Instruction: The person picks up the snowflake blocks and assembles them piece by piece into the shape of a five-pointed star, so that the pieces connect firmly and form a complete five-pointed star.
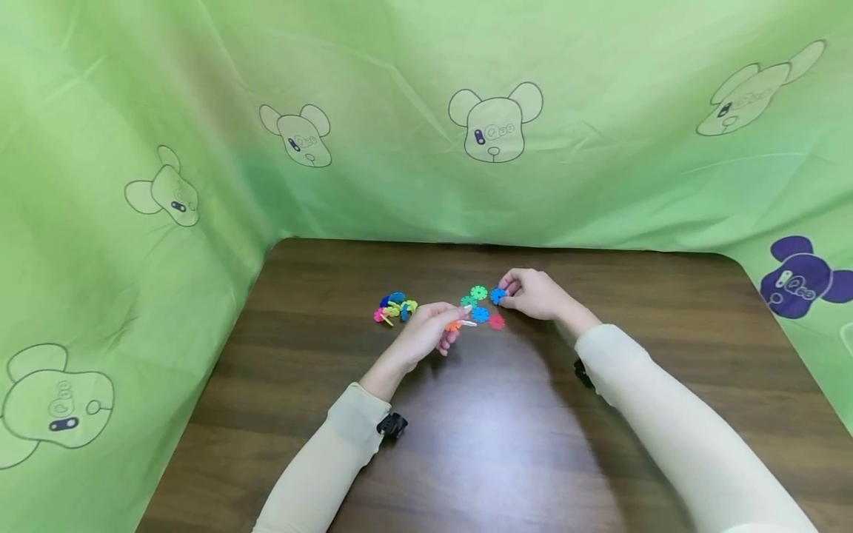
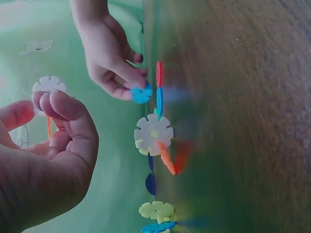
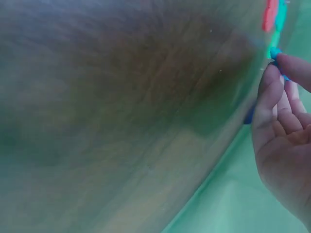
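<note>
In the head view my right hand [image 1: 535, 295] pinches a blue notched plastic disc [image 1: 497, 296] by its edge, between thumb and fingertips. My left hand [image 2: 58, 141] holds a pale notched disc [image 2: 49, 85] at its fingertips, with a strip of orange showing just below. Beside that hand, a white disc [image 2: 154, 135] and an orange one [image 2: 166, 158] stand tilted against each other. Near the hands lie a light green disc [image 1: 478, 293], a darker green one [image 1: 468, 301], a blue one [image 1: 480, 315] and a red one [image 1: 496, 322]. My left fingers partly hide the orange pieces.
Left of the left hand, a loose cluster of yellow, blue and pink discs [image 1: 393, 306] lies on the brown wooden table [image 1: 320, 385]. Green printed cloth [image 1: 400, 185] rises behind the table's far edge and along its left side.
</note>
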The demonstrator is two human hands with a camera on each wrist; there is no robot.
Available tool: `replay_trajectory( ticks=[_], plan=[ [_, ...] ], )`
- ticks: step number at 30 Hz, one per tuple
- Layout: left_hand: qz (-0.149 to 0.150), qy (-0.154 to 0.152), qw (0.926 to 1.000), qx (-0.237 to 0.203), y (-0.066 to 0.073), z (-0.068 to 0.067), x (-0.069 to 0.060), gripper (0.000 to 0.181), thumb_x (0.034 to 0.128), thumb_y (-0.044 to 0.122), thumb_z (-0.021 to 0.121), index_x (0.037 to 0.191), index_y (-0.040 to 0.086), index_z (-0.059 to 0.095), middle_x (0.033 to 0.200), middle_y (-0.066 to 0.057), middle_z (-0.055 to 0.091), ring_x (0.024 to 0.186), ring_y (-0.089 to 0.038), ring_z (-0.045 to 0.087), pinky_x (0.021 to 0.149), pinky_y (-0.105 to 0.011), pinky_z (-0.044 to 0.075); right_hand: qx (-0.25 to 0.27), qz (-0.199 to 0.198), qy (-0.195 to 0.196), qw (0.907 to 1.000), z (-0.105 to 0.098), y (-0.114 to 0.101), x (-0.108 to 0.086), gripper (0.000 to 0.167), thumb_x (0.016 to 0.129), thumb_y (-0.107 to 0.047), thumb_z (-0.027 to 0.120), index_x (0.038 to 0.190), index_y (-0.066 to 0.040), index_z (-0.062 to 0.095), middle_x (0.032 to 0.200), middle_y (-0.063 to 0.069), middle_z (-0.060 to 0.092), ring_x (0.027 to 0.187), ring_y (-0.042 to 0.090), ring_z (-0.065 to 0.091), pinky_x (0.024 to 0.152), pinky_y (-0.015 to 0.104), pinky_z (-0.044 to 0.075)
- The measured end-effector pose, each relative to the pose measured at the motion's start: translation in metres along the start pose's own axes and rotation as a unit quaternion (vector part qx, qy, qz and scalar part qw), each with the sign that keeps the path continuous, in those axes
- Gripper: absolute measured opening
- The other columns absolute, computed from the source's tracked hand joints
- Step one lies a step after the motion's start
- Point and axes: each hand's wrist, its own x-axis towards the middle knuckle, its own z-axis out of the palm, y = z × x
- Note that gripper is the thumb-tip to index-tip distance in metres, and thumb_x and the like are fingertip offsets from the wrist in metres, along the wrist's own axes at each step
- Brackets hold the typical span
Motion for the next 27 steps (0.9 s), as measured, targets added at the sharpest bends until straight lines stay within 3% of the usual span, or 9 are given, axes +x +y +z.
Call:
replay_trajectory(
  ticks=[6,9,13,17,23,27],
  plan=[
    [0.0,-0.002,0.9999,0.013,0.0,0.004,0.001,0.028,0.1043,0.028,0.059,0.099,0.001,0.063,0.067,0.0,0.049,0.057,-0.012,0.045,0.053,-0.021,0.045,0.05,-0.021,0.03,0.9981,-0.006,-0.019,-0.04,0.016,0.1,-0.021,0.071,0.104,-0.006,0.073,0.093,0.006,0.071,0.085,0.021,0.066,0.078,0.035,0.054],
    [0.005,-0.006,0.9997,0.024,0.001,0.005,0.001,0.031,0.105,0.03,0.059,0.093,0.002,0.059,0.067,0.0,0.047,0.057,-0.013,0.043,0.053,-0.022,0.043,0.078,-0.032,0.032,0.9959,-0.008,-0.036,-0.057,0.017,0.102,-0.025,0.068,0.103,-0.008,0.072,0.09,0.007,0.072,0.081,0.026,0.068,0.072,0.033,0.055],
    [0.019,-0.016,0.9989,0.04,0.002,0.008,0.002,0.036,0.1053,0.031,0.058,0.085,0.002,0.053,0.066,0.0,0.045,0.056,-0.013,0.041,0.053,-0.024,0.041,0.123,-0.047,0.02,0.991,-0.006,-0.054,-0.071,0.017,0.103,-0.023,0.067,0.101,-0.007,0.072,0.084,0.006,0.072,0.08,0.036,0.07,0.067,0.032,0.057],
    [0.03,-0.026,0.9979,0.05,0.003,0.013,0.002,0.035,0.1062,0.03,0.057,0.08,0.008,0.051,0.066,0.0,0.045,0.056,-0.014,0.041,0.054,-0.027,0.041,0.147,-0.049,0.014,0.9879,-0.005,-0.062,-0.076,0.017,0.103,-0.018,0.066,0.1,-0.003,0.073,0.081,0.005,0.071,0.078,0.037,0.069,0.064,0.03,0.057],
    [0.036,-0.033,0.9964,0.069,0.003,0.021,0.002,0.028,0.107,0.027,0.056,0.091,0.004,0.058,0.067,0.001,0.046,0.057,-0.013,0.042,0.055,-0.028,0.04,0.177,-0.031,0.0,0.9837,-0.004,-0.064,-0.082,0.018,0.104,-0.013,0.062,0.099,0.001,0.072,0.084,0.019,0.07,0.075,0.04,0.066,0.063,0.035,0.058],
    [0.039,-0.031,0.9942,0.096,0.004,0.025,0.003,0.03,0.1074,0.026,0.055,0.105,-0.003,0.063,0.072,-0.003,0.049,0.061,-0.015,0.044,0.056,-0.026,0.039,0.176,-0.029,0.003,0.984,-0.005,-0.062,-0.084,0.018,0.104,-0.013,0.062,0.097,0.0,0.072,0.08,0.016,0.069,0.071,0.033,0.065,0.061,0.033,0.057]
  ],
)
